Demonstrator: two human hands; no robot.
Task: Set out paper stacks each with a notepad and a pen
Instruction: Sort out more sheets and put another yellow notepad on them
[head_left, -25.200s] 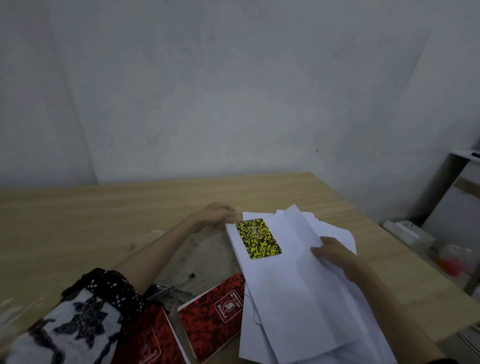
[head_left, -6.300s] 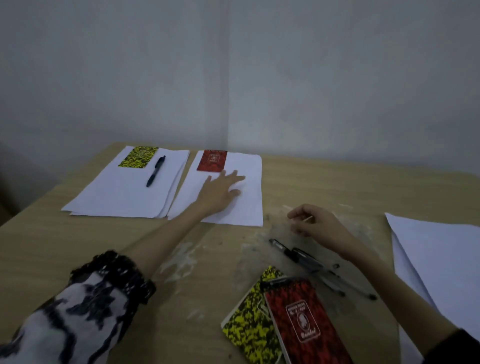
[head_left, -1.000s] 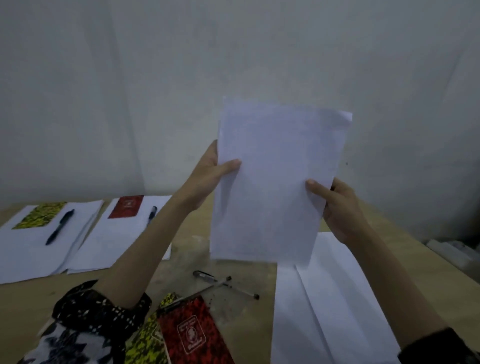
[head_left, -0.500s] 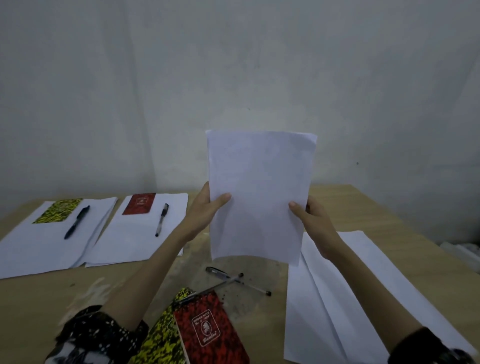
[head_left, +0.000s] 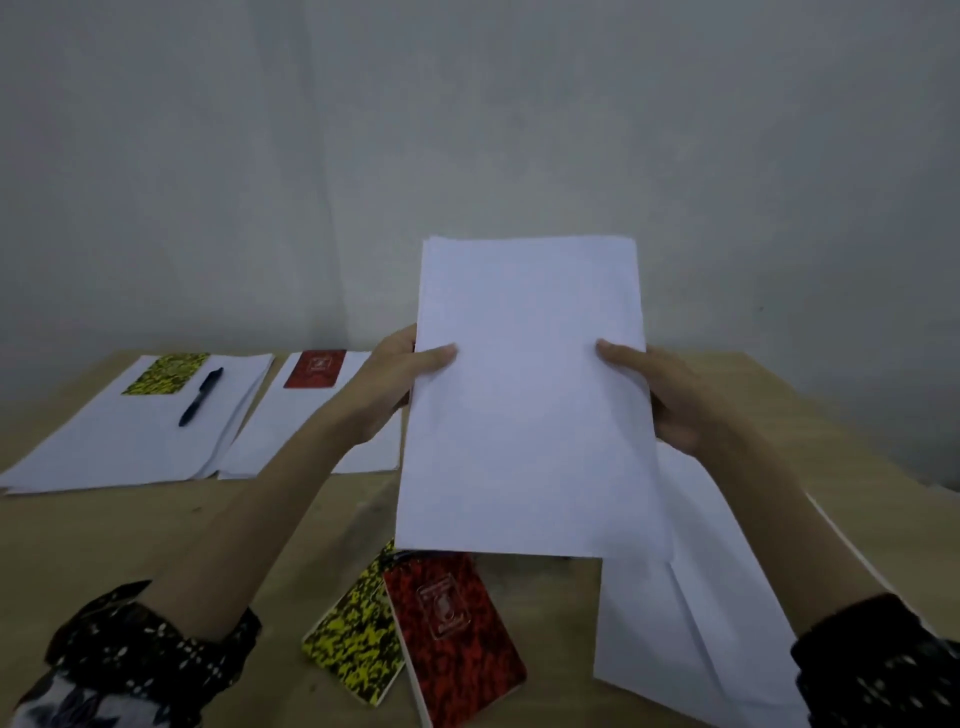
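Observation:
I hold a stack of white paper (head_left: 527, 405) upright above the table. My left hand (head_left: 397, 382) grips its left edge and my right hand (head_left: 665, 395) grips its right edge, thumbs on the front. At the far left lies a paper stack (head_left: 130, 441) with a yellow notepad (head_left: 166, 373) and a black pen (head_left: 201, 396). Beside it a second paper stack (head_left: 291, 436) carries a red notepad (head_left: 315, 368); my left arm hides part of it. Near me lie a loose yellow notepad (head_left: 356, 639) and a loose red notepad (head_left: 452, 629).
More loose white sheets (head_left: 691, 623) lie on the wooden table (head_left: 104, 540) at the right under my right arm. A grey wall stands right behind the table's far edge. The held paper hides the table's middle.
I have lowered the held paper and brought it closer, so it now covers the loose pens in the table's middle. The pen on the second stack is now behind my left arm.

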